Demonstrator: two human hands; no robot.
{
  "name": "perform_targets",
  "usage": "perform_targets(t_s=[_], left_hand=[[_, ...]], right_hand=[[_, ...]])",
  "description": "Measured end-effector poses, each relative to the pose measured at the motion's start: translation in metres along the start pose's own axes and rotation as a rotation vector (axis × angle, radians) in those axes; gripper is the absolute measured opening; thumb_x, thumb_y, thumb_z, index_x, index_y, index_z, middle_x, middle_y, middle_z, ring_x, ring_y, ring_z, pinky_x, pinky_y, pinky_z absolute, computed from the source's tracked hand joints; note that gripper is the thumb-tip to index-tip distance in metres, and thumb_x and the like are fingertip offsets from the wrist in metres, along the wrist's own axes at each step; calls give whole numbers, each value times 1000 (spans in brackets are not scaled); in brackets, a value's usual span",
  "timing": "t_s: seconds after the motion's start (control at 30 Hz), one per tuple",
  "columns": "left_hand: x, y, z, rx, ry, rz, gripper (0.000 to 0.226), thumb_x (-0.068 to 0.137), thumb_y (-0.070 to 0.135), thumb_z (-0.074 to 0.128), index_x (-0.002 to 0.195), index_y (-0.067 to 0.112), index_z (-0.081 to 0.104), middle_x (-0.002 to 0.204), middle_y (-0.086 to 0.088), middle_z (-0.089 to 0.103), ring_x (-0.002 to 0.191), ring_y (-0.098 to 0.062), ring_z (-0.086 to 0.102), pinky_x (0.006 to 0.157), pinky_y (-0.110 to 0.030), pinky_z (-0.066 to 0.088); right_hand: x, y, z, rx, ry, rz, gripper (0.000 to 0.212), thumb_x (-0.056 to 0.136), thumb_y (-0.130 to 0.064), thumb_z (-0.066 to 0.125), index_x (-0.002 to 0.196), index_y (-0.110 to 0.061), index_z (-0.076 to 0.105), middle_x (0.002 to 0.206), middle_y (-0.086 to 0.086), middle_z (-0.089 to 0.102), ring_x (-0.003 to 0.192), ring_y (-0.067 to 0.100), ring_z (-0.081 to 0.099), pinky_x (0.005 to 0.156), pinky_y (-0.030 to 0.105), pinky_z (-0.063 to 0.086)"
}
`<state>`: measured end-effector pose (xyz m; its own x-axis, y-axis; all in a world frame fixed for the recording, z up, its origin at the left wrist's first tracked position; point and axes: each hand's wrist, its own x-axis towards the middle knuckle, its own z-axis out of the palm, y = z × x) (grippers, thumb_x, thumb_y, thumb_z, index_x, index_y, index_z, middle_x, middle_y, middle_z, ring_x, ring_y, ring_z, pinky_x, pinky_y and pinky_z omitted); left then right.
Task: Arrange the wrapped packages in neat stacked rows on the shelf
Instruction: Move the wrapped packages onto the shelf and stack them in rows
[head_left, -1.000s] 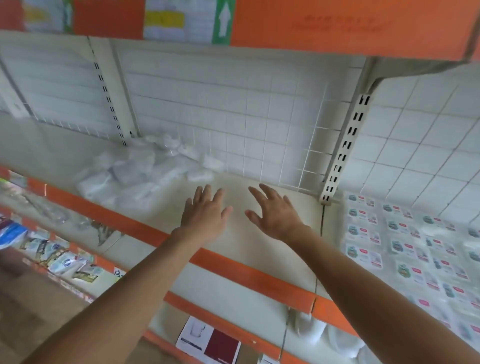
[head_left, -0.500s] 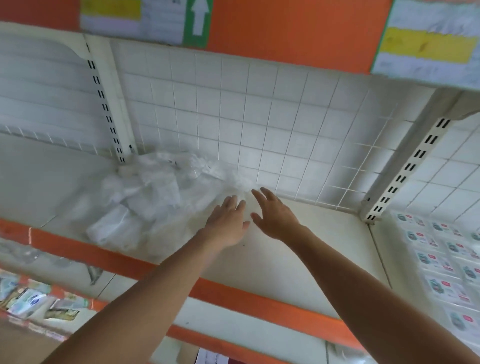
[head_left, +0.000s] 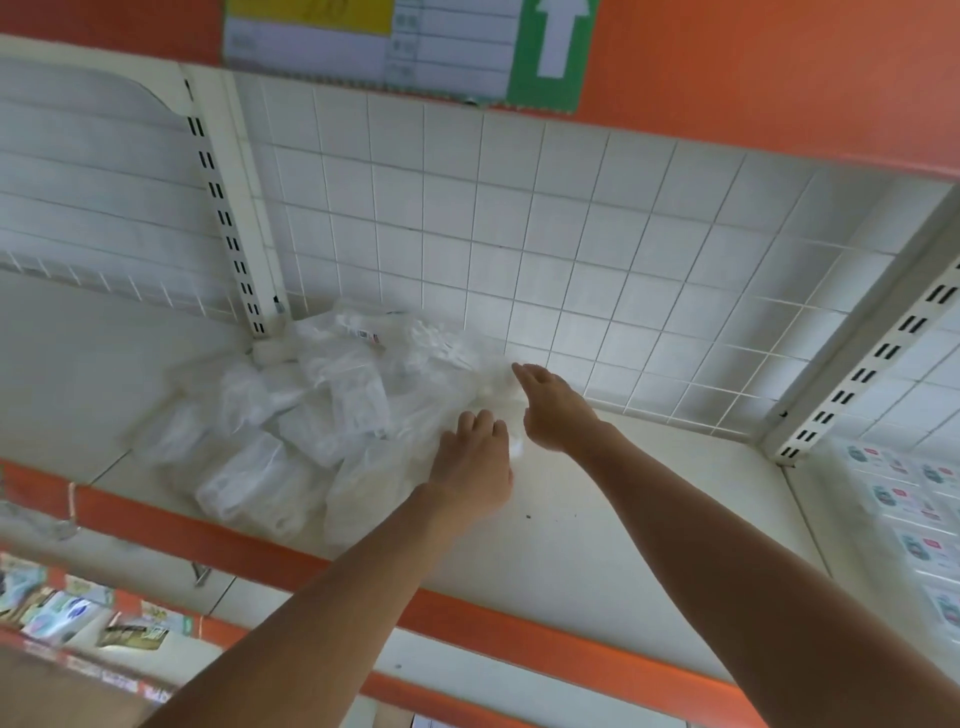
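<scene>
A: Shelf (head_left: 623, 519)?
B: Holding no neat rows yet.
A: Packages (head_left: 311, 405)?
B: Heaped loose at back left, against the upright (head_left: 234, 218).
A: Changed in the last second?
B: Reached across from mid-shelf. Left hand (head_left: 470, 467) now flat on their near edge; right hand (head_left: 553, 410) just beside, fingers straight, touching the right edge. Gripping nothing yet, so probably about to start sorting.

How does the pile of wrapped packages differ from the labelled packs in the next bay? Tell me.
The pile of wrapped packages lies jumbled at all angles; the labelled packs lie in even rows. The pile is clear and whitish; the labelled packs bear teal and red labels. Both rest at the same level.
</scene>
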<state>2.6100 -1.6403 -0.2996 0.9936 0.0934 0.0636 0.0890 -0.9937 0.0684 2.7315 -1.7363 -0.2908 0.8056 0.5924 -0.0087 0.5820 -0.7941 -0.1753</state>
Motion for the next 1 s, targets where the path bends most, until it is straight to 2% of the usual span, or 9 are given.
perform_targets(t_s=[0.17,0.3,0.37,0.47,0.57,0.8,1.0], left_hand=[[-1,-6,3,-48,9,8,37,94,22,46,131,15,46,138,-14,35,125,-31,33,97,-36,38],[-1,-6,4,-47,-8,49,41,92,18,47,132,17,40,131,-12,41,121,-31,35,96,-36,39],[0,-5,3,-64,3,60,39,91,18,49,129,17,42,125,-9,46,117,-30,37,93,-35,40],[3,-3,1,-127,8,64,38,91,23,53,127,19,43,123,-6,45,114,-28,38,92,-34,40],[4,2,3,-167,-4,56,38,90,26,55,125,17,43,122,-7,42,114,-28,37,91,-33,40],[17,27,2,-319,-32,36,48,83,30,64,124,13,45,120,-9,40,110,-29,46,90,-35,45],[31,92,-8,-453,16,109,51,80,30,67,125,16,47,123,-7,39,118,-27,44,93,-36,42]], right_hand=[[4,2,0,-87,16,4,64,91,-10,46,149,-24,25,142,7,33,124,29,37,98,41,44],[-6,14,1,-122,0,16,58,93,-20,50,147,-23,32,152,3,27,131,29,32,101,41,42],[-11,20,1,-177,-22,-3,55,92,-30,53,144,-21,36,150,2,34,129,29,34,100,41,42],[-21,30,-1,-146,-24,24,54,91,-42,56,138,-21,39,133,3,54,121,28,40,93,40,41],[-34,42,-4,-96,-14,58,57,87,-51,60,132,-21,43,120,3,59,120,27,42,92,40,39],[-74,80,-25,6,129,181,54,88,-41,64,134,-23,44,130,4,52,124,25,43,94,39,42],[-128,134,-43,12,176,318,52,91,-34,63,137,-22,43,134,4,47,127,24,40,101,38,39]])
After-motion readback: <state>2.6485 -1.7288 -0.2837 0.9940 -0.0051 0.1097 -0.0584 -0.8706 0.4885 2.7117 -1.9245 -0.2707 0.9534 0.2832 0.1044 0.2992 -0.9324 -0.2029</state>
